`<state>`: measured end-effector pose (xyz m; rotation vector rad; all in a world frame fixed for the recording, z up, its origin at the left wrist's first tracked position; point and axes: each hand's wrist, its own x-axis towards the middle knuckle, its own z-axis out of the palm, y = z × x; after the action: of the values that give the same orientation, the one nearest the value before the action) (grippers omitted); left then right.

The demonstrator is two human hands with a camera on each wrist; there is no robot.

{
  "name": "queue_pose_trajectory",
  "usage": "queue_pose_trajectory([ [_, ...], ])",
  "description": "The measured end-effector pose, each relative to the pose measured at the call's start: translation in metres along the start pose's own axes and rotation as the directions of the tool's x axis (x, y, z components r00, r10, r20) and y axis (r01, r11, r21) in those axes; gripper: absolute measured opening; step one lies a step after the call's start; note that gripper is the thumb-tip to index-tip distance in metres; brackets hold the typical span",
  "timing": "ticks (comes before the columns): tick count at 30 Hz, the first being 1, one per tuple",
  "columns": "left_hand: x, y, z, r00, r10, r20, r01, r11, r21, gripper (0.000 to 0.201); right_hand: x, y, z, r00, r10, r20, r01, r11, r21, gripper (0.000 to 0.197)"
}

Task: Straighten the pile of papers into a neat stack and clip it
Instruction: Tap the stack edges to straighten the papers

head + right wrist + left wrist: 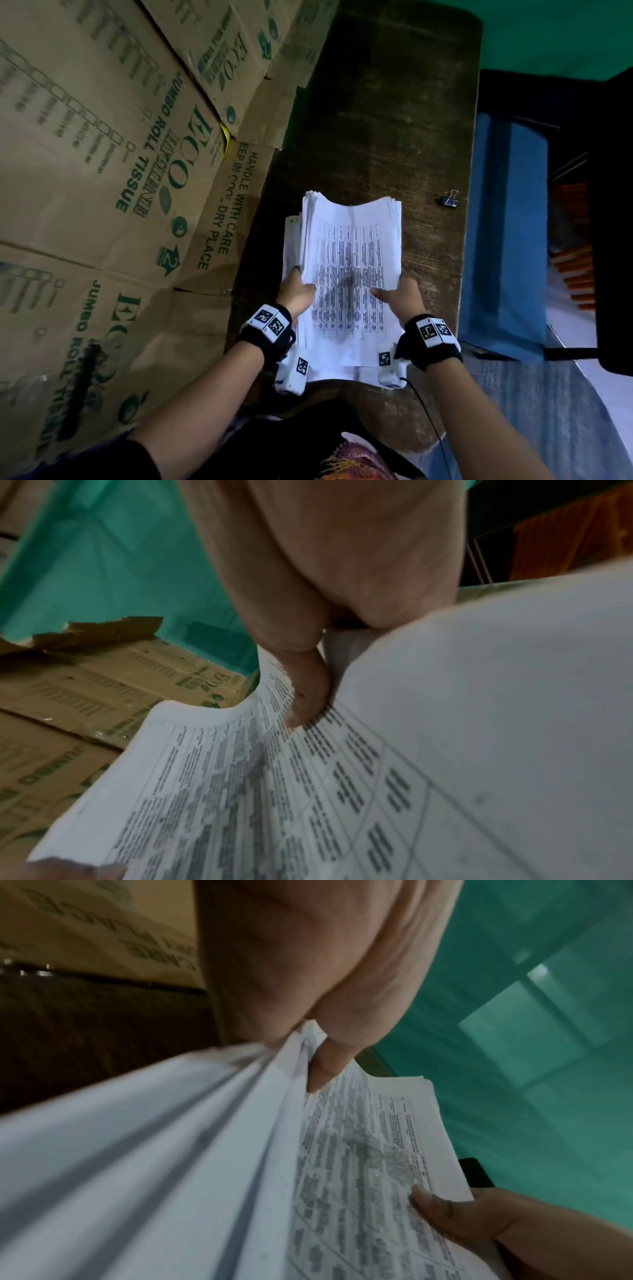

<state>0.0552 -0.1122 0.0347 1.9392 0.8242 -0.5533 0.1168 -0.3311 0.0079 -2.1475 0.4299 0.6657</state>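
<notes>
The pile of papers (352,274), printed table uppermost and its sheets not yet flush, is lifted over the dark wooden table (387,120). The left hand (296,291) grasps its left edge and the right hand (399,296) its right edge, each thumb on the top sheet. A black binder clip (449,200) lies on the table beyond the pile's far right corner; cardboard boxes (113,164) stand left of the pile.

Printed white paper pile (352,270) on dark wooden bench (394,113), between both hands. Small black binder clip (449,200) farther right, apart. Brown cardboard boxes (102,154) along left.
</notes>
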Motion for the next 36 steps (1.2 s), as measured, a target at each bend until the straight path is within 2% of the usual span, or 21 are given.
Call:
queue_pose_trajectory([
  [2, 0.008, -0.002, -0.008, 0.999, -0.026, -0.025, 0.027, 0.999, 0.028, 0.058, 0.001, -0.007, 0.003, 0.999, 0.011, 0.033, -0.009, 0.998, -0.061, 0.070],
  [4, 0.008, -0.003, -0.013, 0.994, -0.078, -0.072, 0.089, 0.981, 0.172, 0.065, 0.000, -0.010, 0.008, 0.992, 0.087, 0.088, -0.061, 0.964, -0.257, 0.096],
  [6, 0.008, -0.010, -0.011, 0.985, -0.110, -0.133, 0.144, 0.949, 0.282, 0.071, -0.002, -0.011, 0.012, 0.988, 0.132, 0.074, -0.080, 0.872, -0.482, 0.108],
  [7, 0.007, -0.012, -0.009, 0.984, -0.107, -0.141, 0.144, 0.947, 0.288, 0.072, -0.003, -0.012, 0.014, 0.991, 0.121, 0.052, -0.079, 0.862, -0.501, 0.109],
  [11, 0.005, -0.010, 0.008, 0.984, -0.155, -0.092, 0.168, 0.972, 0.166, 0.075, 0.000, -0.013, 0.032, 0.996, 0.065, 0.055, -0.044, 0.944, -0.326, 0.101],
  [14, 0.013, -0.012, 0.004, 0.983, -0.180, -0.027, 0.181, 0.983, 0.034, 0.075, 0.011, -0.008, 0.035, 0.988, 0.142, 0.055, -0.143, 0.990, 0.011, 0.092],
  [16, 0.022, -0.019, -0.011, 0.986, -0.164, 0.010, 0.164, 0.981, -0.100, 0.079, 0.022, 0.002, 0.025, 0.959, 0.229, 0.169, -0.261, 0.943, 0.205, 0.107],
  [17, 0.027, -0.024, -0.018, 0.986, -0.160, 0.055, 0.167, 0.973, -0.158, 0.083, 0.030, 0.011, 0.021, 0.934, 0.253, 0.254, -0.313, 0.921, 0.232, 0.112],
  [18, 0.031, -0.027, -0.022, 0.979, -0.160, 0.125, 0.181, 0.967, -0.181, 0.086, 0.033, 0.018, 0.018, 0.905, 0.257, 0.339, -0.344, 0.911, 0.227, 0.109],
  [20, 0.033, -0.032, -0.025, 0.957, -0.106, 0.268, 0.144, 0.982, -0.126, 0.079, 0.037, 0.030, 0.019, 0.878, 0.198, 0.435, -0.327, 0.912, 0.246, 0.085],
  [22, 0.038, -0.041, -0.018, 0.956, -0.015, 0.292, 0.054, 0.991, -0.126, 0.074, 0.003, 0.002, 0.012, 0.877, 0.149, 0.457, -0.290, 0.922, 0.257, 0.071],
  [23, 0.041, -0.047, -0.015, 0.963, 0.020, 0.268, 0.026, 0.986, -0.166, 0.077, -0.011, -0.009, 0.007, 0.906, 0.098, 0.411, -0.233, 0.927, 0.293, 0.064],
  [25, 0.029, -0.037, -0.023, 0.980, 0.125, 0.157, -0.086, 0.968, -0.236, 0.083, -0.036, -0.029, -0.005, 0.980, -0.019, 0.196, -0.045, 0.948, 0.316, 0.034],
  [27, 0.008, -0.012, -0.040, 0.960, 0.279, -0.030, -0.278, 0.931, -0.238, 0.076, -0.060, -0.052, -0.023, 0.986, -0.167, -0.021, 0.163, 0.917, 0.363, 0.020],
  [29, -0.018, 0.018, -0.056, 0.886, 0.387, -0.257, -0.444, 0.868, -0.223, 0.056, -0.076, -0.069, -0.040, 0.932, -0.309, -0.188, 0.359, 0.847, 0.391, 0.016],
  [31, -0.041, 0.047, -0.068, 0.799, 0.479, -0.363, -0.590, 0.743, -0.316, 0.035, -0.083, -0.082, -0.052, 0.850, -0.411, -0.331, 0.515, 0.779, 0.357, 0.017],
  [33, -0.049, 0.063, -0.075, 0.744, 0.569, -0.350, -0.667, 0.593, -0.451, 0.038, -0.090, -0.095, -0.061, 0.787, -0.460, -0.411, 0.603, 0.716, 0.352, 0.027],
  [35, -0.047, 0.067, -0.080, 0.713, 0.618, -0.332, -0.693, 0.547, -0.469, 0.042, -0.094, -0.103, -0.067, 0.750, -0.506, -0.427, 0.652, 0.677, 0.343, 0.037],
  [36, -0.045, 0.069, -0.083, 0.714, 0.614, -0.338, -0.695, 0.557, -0.455, 0.038, -0.093, -0.101, -0.070, 0.756, -0.516, -0.402, 0.648, 0.674, 0.355, 0.037],
])
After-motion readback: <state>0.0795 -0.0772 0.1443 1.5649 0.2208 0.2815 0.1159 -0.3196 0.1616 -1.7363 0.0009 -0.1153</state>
